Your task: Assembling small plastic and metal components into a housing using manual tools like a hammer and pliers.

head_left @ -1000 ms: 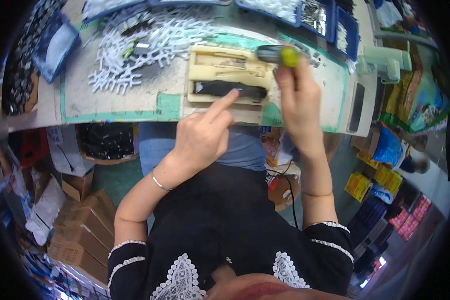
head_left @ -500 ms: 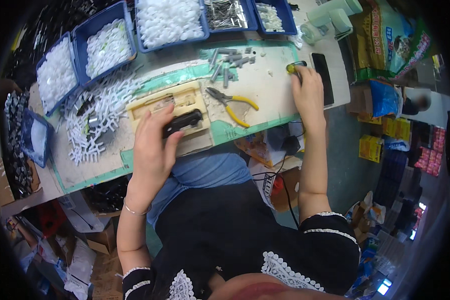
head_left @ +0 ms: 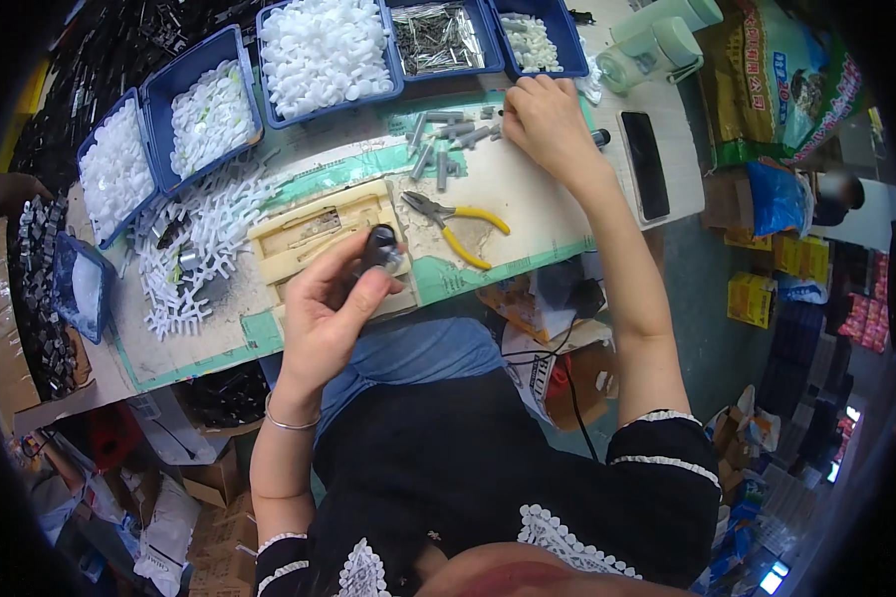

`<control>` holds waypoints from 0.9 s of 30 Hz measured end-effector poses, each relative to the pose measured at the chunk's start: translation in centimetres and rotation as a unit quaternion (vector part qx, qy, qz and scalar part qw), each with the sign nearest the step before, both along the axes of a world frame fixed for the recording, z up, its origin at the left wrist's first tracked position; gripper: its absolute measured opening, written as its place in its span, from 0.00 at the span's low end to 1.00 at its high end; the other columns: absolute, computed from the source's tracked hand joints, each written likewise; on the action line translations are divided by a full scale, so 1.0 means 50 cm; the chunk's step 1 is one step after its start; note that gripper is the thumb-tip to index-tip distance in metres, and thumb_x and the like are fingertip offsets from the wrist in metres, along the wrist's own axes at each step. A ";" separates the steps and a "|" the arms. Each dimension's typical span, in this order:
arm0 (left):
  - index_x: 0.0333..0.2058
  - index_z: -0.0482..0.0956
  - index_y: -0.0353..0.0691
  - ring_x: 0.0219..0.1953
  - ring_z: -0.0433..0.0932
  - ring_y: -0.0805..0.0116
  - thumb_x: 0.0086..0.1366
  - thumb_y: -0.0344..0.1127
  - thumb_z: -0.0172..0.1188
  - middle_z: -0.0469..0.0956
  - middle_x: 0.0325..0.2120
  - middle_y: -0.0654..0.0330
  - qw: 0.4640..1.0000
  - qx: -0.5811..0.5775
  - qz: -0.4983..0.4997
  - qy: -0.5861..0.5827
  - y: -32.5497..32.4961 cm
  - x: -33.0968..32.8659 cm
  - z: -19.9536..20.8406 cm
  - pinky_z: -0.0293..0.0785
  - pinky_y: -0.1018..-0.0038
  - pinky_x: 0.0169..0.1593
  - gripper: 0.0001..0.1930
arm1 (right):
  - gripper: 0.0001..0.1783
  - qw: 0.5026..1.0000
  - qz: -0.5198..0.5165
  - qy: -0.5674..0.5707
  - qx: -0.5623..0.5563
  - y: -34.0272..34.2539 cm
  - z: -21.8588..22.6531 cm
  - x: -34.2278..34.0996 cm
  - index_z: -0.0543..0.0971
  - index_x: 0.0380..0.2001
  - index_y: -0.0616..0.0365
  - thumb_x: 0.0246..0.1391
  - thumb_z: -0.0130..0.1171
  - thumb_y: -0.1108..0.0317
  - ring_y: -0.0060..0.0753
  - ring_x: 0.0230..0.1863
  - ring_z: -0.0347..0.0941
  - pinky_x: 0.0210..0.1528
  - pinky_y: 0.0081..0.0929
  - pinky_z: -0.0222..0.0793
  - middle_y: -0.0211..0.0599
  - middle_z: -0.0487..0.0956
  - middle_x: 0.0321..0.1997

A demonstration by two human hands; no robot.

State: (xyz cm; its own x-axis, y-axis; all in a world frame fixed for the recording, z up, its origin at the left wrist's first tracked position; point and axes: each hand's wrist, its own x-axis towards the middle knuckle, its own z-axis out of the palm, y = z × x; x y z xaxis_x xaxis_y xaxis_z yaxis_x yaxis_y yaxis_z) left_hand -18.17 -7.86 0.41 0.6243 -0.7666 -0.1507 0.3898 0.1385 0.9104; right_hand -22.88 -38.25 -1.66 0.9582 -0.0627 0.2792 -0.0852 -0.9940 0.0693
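My left hand (head_left: pixel 331 316) is closed round a shiny black plastic part (head_left: pixel 376 249), lifted over the near edge of the cream mould block (head_left: pixel 314 224). Most of that part is hidden by the fingers. At the far side of the table, my right hand (head_left: pixel 553 124) has curled fingers by the front wall of the blue bin of small white pieces (head_left: pixel 530 45). What its fingertips hold, if anything, is hidden. Beside that wrist lies a black-ended tool (head_left: pixel 600 137), partly covered. Yellow-handled pliers (head_left: pixel 458 224) rest between my hands, below several grey tubes (head_left: pixel 443 149).
Blue bins of white caps (head_left: pixel 324 55) and metal pins (head_left: pixel 438 40) line the back. White branched pieces (head_left: pixel 194 249) are heaped at the left. A phone (head_left: pixel 645 164) and a pale green bottle (head_left: pixel 657 50) occupy the right end. A box of black parts (head_left: pixel 45 298) stands far left.
My left hand has raised the black part off the mould block and tilted it. My right hand has moved left from the black-ended tool to the small-piece bin's front edge.
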 end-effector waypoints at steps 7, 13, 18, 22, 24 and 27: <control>0.52 0.68 0.30 0.41 0.73 0.75 0.60 0.27 0.56 0.74 0.42 0.58 0.999 0.033 -0.021 0.017 -0.016 -0.014 0.005 0.73 0.77 0.44 0.20 | 0.03 0.999 -0.019 -0.022 0.046 -0.006 0.008 -0.019 0.74 0.24 0.56 0.46 0.56 0.70 0.31 0.35 0.68 0.46 0.32 0.54 0.30 0.71 0.27; 0.51 0.70 0.33 0.39 0.73 0.75 0.62 0.31 0.55 0.74 0.42 0.59 0.999 0.037 -0.027 -0.007 -0.020 -0.019 0.011 0.73 0.79 0.42 0.18 | 0.03 0.998 -0.009 0.018 -0.064 -0.004 -0.004 0.001 0.74 0.25 0.56 0.46 0.55 0.70 0.31 0.36 0.68 0.45 0.33 0.55 0.31 0.71 0.28; 0.51 0.71 0.36 0.35 0.73 0.78 0.63 0.33 0.54 0.74 0.40 0.61 0.999 0.031 -0.027 -0.004 -0.016 -0.028 -0.004 0.72 0.82 0.39 0.17 | 0.03 0.999 -0.011 0.007 -0.030 0.010 0.004 -0.014 0.72 0.26 0.57 0.46 0.53 0.71 0.32 0.36 0.68 0.44 0.31 0.54 0.33 0.70 0.28; 0.50 0.72 0.37 0.32 0.71 0.80 0.63 0.34 0.54 0.74 0.37 0.63 0.998 0.040 -0.027 -0.027 -0.008 -0.027 -0.004 0.71 0.83 0.36 0.17 | 0.03 0.967 0.098 -0.028 0.233 0.114 0.073 -0.041 0.68 0.26 0.56 0.47 0.51 0.72 0.32 0.35 0.66 0.44 0.28 0.51 0.32 0.68 0.29; 0.49 0.73 0.36 0.30 0.70 0.80 0.63 0.33 0.54 0.74 0.35 0.64 0.998 0.043 -0.026 -0.031 -0.009 -0.024 -0.004 0.69 0.84 0.36 0.16 | 0.04 0.930 0.172 -0.002 0.325 0.182 0.111 -0.058 0.67 0.27 0.55 0.47 0.52 0.72 0.30 0.35 0.64 0.45 0.27 0.49 0.31 0.67 0.29; 0.47 0.74 0.34 0.30 0.70 0.78 0.61 0.30 0.55 0.74 0.30 0.62 0.993 0.041 -0.057 -0.098 -0.004 -0.017 0.002 0.66 0.82 0.35 0.15 | 0.06 0.919 0.202 0.024 0.337 0.222 0.126 -0.062 0.68 0.27 0.54 0.44 0.54 0.71 0.31 0.35 0.64 0.46 0.27 0.49 0.30 0.67 0.30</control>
State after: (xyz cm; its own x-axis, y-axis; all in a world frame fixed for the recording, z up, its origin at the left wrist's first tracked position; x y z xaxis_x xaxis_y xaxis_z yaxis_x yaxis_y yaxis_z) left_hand -19.05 -8.04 0.53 0.5572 -0.8242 -0.1010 0.2136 0.0248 0.9766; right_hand -25.99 -27.13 4.63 0.9515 0.1571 0.2646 0.2873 -0.7619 -0.5806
